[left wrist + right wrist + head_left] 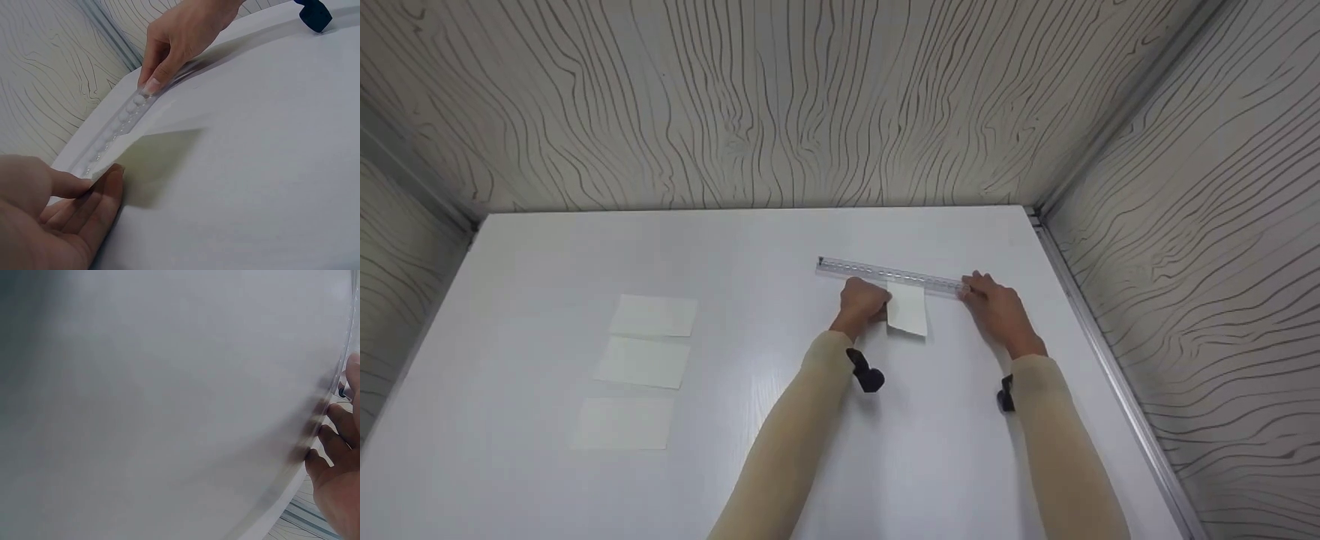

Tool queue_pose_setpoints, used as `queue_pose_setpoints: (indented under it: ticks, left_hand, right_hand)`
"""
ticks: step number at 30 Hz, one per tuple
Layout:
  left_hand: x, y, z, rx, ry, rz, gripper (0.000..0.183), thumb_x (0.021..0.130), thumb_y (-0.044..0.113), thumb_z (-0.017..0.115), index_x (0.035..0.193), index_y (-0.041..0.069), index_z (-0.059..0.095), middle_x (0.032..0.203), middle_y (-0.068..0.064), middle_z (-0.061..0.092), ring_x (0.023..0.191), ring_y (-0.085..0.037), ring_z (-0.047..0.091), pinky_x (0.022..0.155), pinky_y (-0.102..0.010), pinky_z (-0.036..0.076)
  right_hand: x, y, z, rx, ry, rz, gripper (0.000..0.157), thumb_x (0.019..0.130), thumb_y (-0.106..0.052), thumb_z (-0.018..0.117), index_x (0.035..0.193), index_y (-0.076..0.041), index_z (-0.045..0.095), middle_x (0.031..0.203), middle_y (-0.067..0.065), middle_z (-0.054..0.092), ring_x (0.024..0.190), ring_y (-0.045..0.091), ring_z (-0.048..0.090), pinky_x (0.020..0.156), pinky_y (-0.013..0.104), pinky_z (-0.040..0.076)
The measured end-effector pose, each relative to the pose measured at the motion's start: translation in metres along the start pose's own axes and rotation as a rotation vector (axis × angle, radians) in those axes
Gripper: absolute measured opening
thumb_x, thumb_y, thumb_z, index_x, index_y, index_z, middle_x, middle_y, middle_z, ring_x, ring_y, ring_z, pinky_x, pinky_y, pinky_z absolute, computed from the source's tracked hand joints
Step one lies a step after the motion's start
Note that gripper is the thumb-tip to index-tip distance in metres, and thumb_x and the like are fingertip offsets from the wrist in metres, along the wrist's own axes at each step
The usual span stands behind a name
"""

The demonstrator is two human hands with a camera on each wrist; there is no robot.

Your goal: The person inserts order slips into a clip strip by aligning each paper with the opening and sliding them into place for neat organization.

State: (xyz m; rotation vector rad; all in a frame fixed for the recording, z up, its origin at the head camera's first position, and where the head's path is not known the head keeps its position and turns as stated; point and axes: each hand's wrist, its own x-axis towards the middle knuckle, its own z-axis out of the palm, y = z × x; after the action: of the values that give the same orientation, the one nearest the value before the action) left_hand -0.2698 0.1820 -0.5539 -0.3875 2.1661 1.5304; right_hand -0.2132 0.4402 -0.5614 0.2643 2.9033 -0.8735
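Observation:
A clear plastic ruler (855, 268) lies slanted on the white table, its right end lower in the head view. My right hand (997, 311) holds that end, thumb and fingers on either side of it. Just below the middle of the ruler is a small off-white sheet of paper (907, 309), its top edge against the ruler. My left hand (862, 304) pinches the left edge of this sheet between thumb and fingers. In the left wrist view the paper (160, 163) slopes up toward the pinch. The right wrist view catches the right fingers (334, 444) along the table edge.
Three similar off-white paper sheets lie in a column on the left: a top one (652, 315), a middle one (643, 362) and a bottom one (624, 424). Wood-grain panels (735, 105) enclose the white table (510, 300) at the back and sides.

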Motion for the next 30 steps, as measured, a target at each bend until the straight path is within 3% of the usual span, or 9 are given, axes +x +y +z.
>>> queue_pose_setpoints:
  ticks: [7,17,23,30]
  left_hand:
    - [-0.005,0.001,0.011,0.002,0.019,0.027,0.027,0.09,0.006,0.065,0.115,-0.003,0.065,0.089,-0.004,0.061,0.08,-0.016,0.06,0.066,-0.023,0.044]
    - [-0.011,0.006,0.024,0.04,0.039,0.078,0.016,0.089,0.005,0.065,0.103,-0.001,0.069,0.086,-0.004,0.063,0.079,-0.017,0.058,0.067,-0.024,0.044]
    - [-0.014,0.008,0.032,0.039,0.04,0.096,0.006,0.091,0.004,0.062,0.089,0.002,0.067,0.076,-0.002,0.058,0.073,-0.016,0.057,0.063,-0.025,0.043]
    - [-0.016,0.01,0.038,0.06,0.026,0.129,0.023,0.089,0.002,0.06,0.07,0.012,0.052,0.068,0.001,0.051,0.068,-0.016,0.053,0.059,-0.024,0.041]
  right_hand:
    - [-0.001,-0.001,0.002,0.014,0.008,0.013,0.054,0.11,-0.045,0.05,0.157,-0.019,0.049,0.172,0.009,0.033,0.163,0.036,0.021,0.131,0.059,0.018]
    - [-0.001,-0.002,0.001,-0.003,0.014,0.016,0.055,0.11,-0.047,0.05,0.157,-0.019,0.049,0.172,0.01,0.032,0.163,0.037,0.022,0.131,0.059,0.018]
    - [-0.001,-0.002,0.001,-0.007,0.009,0.024,0.054,0.11,-0.047,0.05,0.157,-0.02,0.049,0.173,0.009,0.032,0.163,0.036,0.021,0.131,0.059,0.018]
    - [0.001,-0.002,0.0,0.007,-0.005,0.027,0.054,0.109,-0.047,0.052,0.156,-0.021,0.05,0.173,0.009,0.032,0.164,0.035,0.021,0.132,0.058,0.018]
